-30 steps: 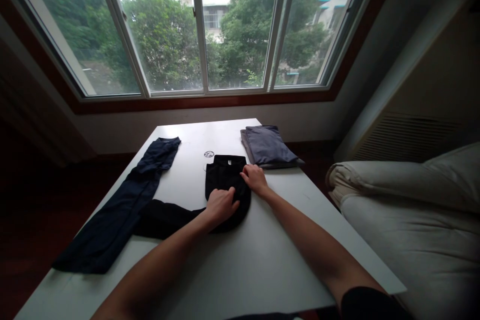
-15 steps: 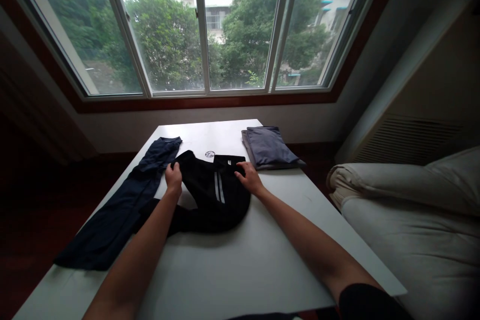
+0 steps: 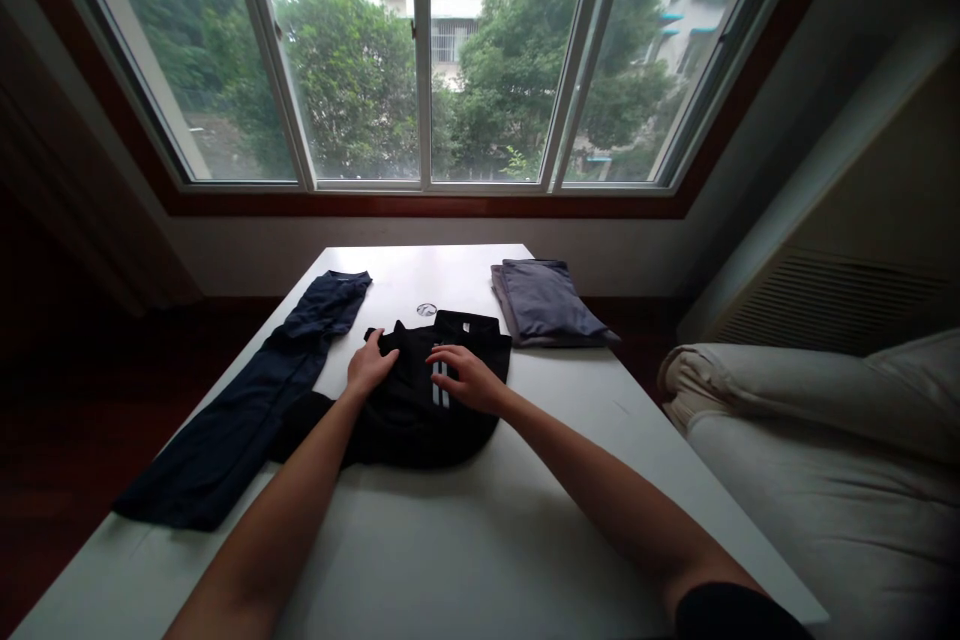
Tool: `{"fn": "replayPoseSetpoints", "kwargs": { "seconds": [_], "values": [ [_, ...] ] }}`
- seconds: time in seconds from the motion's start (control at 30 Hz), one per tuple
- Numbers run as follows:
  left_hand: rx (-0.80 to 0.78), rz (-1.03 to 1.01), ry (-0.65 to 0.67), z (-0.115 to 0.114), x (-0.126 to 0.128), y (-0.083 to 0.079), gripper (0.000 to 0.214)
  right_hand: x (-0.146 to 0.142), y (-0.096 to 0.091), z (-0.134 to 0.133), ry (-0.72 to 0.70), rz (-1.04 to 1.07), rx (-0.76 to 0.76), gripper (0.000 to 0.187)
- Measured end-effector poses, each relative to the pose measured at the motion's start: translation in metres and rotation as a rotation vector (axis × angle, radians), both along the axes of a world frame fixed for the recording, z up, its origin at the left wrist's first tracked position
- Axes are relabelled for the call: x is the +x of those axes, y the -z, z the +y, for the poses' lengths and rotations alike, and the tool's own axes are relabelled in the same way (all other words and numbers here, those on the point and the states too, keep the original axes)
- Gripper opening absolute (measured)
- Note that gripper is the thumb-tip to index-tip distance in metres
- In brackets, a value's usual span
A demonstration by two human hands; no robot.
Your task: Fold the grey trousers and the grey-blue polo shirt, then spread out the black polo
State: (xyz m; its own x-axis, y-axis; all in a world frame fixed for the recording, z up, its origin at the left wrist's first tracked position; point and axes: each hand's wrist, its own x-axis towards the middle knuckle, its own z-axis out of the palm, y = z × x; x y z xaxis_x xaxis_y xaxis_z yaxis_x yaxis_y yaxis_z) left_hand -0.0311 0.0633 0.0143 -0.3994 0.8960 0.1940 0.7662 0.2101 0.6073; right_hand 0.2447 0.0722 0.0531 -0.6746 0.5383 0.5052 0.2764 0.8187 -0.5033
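A black collared top [image 3: 420, 430] with two pale grey stripes and a small white label at the collar lies bunched on the white table [image 3: 465, 540]. My left hand [image 3: 369, 367] rests on its left part, thumb apart from the fingers. Fingers spread, my right hand [image 3: 472, 382] is over the stripes and partly covers them. Whether the right fingertips touch the cloth is hard to tell. To the left, dark navy trousers [image 3: 247, 420] are stretched lengthwise along the table, close to a black sleeve.
Folded grey clothes [image 3: 551, 305] are stacked at the table's back right. Behind the top lies a small round dark-and-white item [image 3: 426, 310]. A cream padded sofa [image 3: 810, 450] stands to the right, and a wide window [image 3: 420, 70] is beyond the table.
My left hand has moved right, bringing the top's left part inward and loosening its grip. My right hand has shifted left from the collar side to the stripes.
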Motion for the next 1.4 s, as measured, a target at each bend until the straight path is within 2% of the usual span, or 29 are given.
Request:
{"fn": "replayPoseSetpoints", "kwargs": {
  "seconds": [0.03,0.1,0.2,0.3,0.4,0.53,0.63,0.73,0.77,0.83,0.97,1.13,1.23,1.3,1.4],
  "values": [
    [-0.064,0.111,0.035,-0.002,0.002,0.000,0.069,-0.006,-0.003,0.000,0.000,-0.006,0.017,0.029],
    [-0.115,0.235,0.062,-0.006,0.005,-0.001,0.059,-0.016,-0.004,0.008,0.105,-0.036,0.005,0.028],
    [-0.105,0.288,0.063,-0.010,0.007,-0.004,0.044,-0.023,0.004,0.027,0.367,-0.143,-0.084,0.029],
    [-0.061,0.326,0.044,-0.013,0.010,-0.004,0.039,-0.023,0.013,0.038,0.503,-0.290,-0.087,0.041],
    [-0.005,0.348,0.019,-0.014,0.013,-0.002,0.045,-0.019,0.013,0.036,0.542,-0.443,-0.062,0.047],
    [0.045,0.377,0.051,-0.015,0.013,0.000,0.058,-0.015,0.007,0.025,0.566,-0.559,-0.060,0.033],
    [0.073,0.415,0.212,-0.014,0.013,-0.002,0.067,-0.014,0.006,0.022,0.602,-0.584,-0.063,0.032],
    [0.064,0.421,0.417,-0.014,0.019,-0.005,0.060,-0.013,0.007,0.021,0.630,-0.608,-0.055,0.038],
    [0.055,0.422,0.446,-0.014,0.022,-0.006,0.057,-0.012,0.008,0.022,0.632,-0.612,-0.052,0.039],
    [0.033,0.437,0.421,-0.015,0.026,-0.007,0.058,-0.009,0.010,0.022,0.624,-0.605,-0.049,0.034],
    [-0.057,0.465,0.251,-0.015,0.028,-0.008,0.054,-0.002,0.014,0.025,0.619,-0.453,-0.082,0.027],
    [-0.120,0.453,0.118,-0.014,0.016,-0.009,0.051,0.002,0.019,0.036,0.496,-0.042,-0.179,0.054],
    [-0.142,0.444,0.069,-0.014,0.007,-0.010,0.046,0.005,0.020,0.046,0.483,0.192,-0.250,0.058],
    [-0.155,0.438,0.048,-0.013,0.002,-0.011,0.042,0.010,0.019,0.054,0.505,0.327,-0.323,0.059],
    [-0.160,0.430,0.043,-0.012,-0.002,-0.010,0.035,0.020,0.015,0.065,0.518,0.506,-0.520,0.060]
  ]
}}
